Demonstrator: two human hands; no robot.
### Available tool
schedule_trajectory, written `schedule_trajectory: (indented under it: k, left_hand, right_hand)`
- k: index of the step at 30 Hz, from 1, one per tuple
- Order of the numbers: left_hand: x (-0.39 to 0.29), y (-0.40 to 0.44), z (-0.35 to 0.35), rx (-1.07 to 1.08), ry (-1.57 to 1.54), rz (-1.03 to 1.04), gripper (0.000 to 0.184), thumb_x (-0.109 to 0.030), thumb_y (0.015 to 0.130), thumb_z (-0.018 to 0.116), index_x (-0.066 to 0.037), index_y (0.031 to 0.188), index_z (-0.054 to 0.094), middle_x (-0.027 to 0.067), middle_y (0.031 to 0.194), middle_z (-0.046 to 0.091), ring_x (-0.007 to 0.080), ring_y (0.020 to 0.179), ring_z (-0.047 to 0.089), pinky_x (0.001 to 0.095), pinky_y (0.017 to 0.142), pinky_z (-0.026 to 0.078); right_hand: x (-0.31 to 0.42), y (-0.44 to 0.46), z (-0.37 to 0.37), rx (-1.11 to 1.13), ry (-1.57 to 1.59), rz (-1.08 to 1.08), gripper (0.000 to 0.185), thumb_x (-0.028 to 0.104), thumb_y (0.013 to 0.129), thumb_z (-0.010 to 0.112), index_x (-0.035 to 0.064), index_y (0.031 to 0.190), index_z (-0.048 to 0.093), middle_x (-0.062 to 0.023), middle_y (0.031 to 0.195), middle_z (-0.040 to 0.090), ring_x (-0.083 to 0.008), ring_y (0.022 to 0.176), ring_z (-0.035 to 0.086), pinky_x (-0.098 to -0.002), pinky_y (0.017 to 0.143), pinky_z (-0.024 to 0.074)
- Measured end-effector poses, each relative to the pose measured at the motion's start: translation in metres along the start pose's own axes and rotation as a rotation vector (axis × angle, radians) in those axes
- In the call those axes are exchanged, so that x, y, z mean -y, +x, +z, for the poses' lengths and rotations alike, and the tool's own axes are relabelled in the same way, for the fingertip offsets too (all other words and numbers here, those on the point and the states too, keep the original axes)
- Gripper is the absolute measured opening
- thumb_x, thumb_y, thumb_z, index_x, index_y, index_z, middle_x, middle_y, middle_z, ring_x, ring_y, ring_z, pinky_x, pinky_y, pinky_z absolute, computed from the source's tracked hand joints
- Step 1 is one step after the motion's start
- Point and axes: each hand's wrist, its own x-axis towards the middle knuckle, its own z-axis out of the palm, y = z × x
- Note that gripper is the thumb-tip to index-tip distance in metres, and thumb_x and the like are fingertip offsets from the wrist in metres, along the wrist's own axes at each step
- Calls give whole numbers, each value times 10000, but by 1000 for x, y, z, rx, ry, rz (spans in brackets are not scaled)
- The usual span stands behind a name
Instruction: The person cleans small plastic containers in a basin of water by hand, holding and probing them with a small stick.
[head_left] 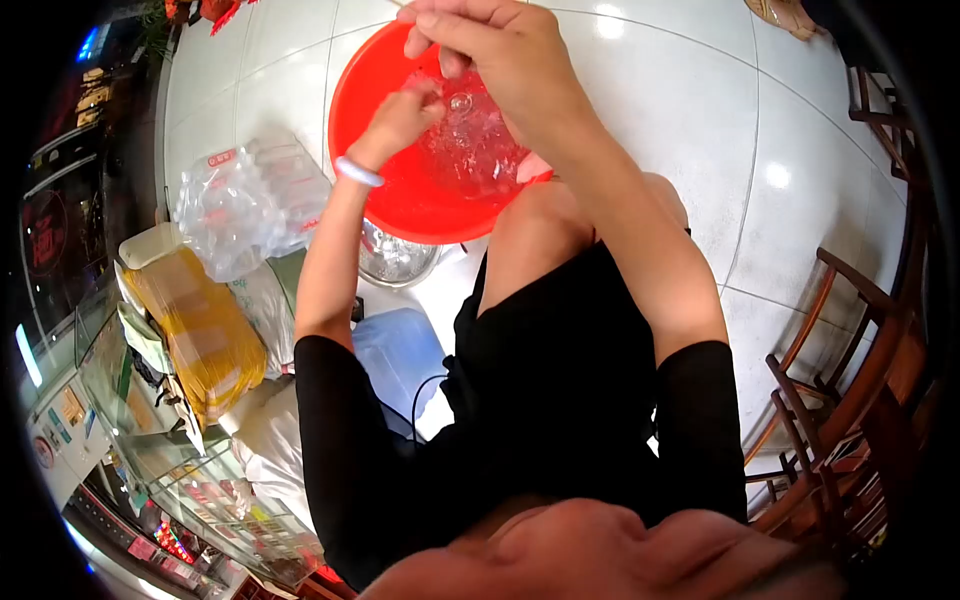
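A red plastic basin [352,100] with water [470,150] in it stands on the floor before my knees. My left hand [405,120], with a pale bracelet [358,172] at the wrist, hovers over the basin's left part. Its fingers are curled together, and whatever they hold cannot be made out. Higher up, over the basin's far rim, my right hand [495,40] has thumb and fingers pinched. From its fingertips a thin pale stick-like piece [396,3] runs out past the top edge of the view, so most of it is hidden.
Left of the basin lie a clear plastic-wrapped pack of bottles [250,205] and a yellow-taped parcel [200,330]. A shiny metal bowl [400,262] and a blue container [400,350] sit near my left arm. Wooden chairs [840,350] line the right side.
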Motion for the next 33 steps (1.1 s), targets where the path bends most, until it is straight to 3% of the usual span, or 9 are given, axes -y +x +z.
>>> schedule_trajectory:
  k: [4,6,7,9,11,16,23,28,33]
  left_hand:
    - [-22,-13,3,67,-768,10,205,-189,788,502,-32,913,543,97,770,566,197,707,551,313,617,452]
    - [42,-2,76,226,421,4,208,-185,781,507,-37,923,543,74,731,555,177,680,544,278,617,450]
    - [59,-4,91,150,520,-85,210,-183,778,509,-40,928,544,63,711,550,168,666,540,260,617,449]
    - [28,-10,78,-164,-115,-69,163,-203,780,502,-70,868,537,39,658,530,127,554,494,220,501,420]
    - [-27,-33,25,32,-1179,-284,119,-210,808,482,-106,859,510,60,662,544,106,417,370,194,335,254]
    - [-65,-80,-27,133,-1919,-59,331,-305,813,470,-64,1036,506,167,947,491,123,548,385,200,412,334]
    - [-96,-124,-43,63,-2112,143,367,-358,881,380,-75,1093,477,103,850,457,113,573,384,181,425,325]
    - [-100,-133,-42,60,-2021,43,413,-473,883,330,-119,1031,483,69,743,431,79,433,310,162,325,232]
    - [-93,-131,-39,115,-1866,84,437,-492,880,295,-156,1072,497,61,664,430,85,370,280,179,313,221]
  right_hand:
    - [-11,2,-7,1,89,-29,149,80,824,532,2,931,601,-50,741,597,-70,588,508,-153,511,406]
    - [-4,0,-7,10,-196,-186,180,93,788,559,-19,911,629,-55,724,608,-59,561,433,-171,548,373]
    - [-4,-3,-6,39,-210,-195,180,93,788,559,-19,911,629,-55,724,608,-59,561,433,-171,548,373]
    - [-9,-4,-6,-51,-116,-46,178,91,785,558,-16,907,631,-52,725,607,-61,560,434,-170,549,374]
    - [-10,-10,0,14,-119,-58,173,95,788,553,-17,896,631,-47,720,602,-65,561,436,-176,545,372]
    - [-17,-2,-2,-27,-265,-50,156,86,795,544,-23,869,626,-34,691,578,-69,565,433,-187,525,352]
    - [-30,-7,2,124,-350,77,146,61,791,532,-35,855,623,2,611,516,-59,522,409,-190,493,326]
    - [-36,-11,6,240,-471,-84,121,57,769,569,-21,831,639,-34,788,631,-70,697,544,-179,623,417]
    - [-33,-15,8,330,-527,-175,98,34,759,572,-10,815,640,-23,740,619,-68,665,536,-191,583,413]
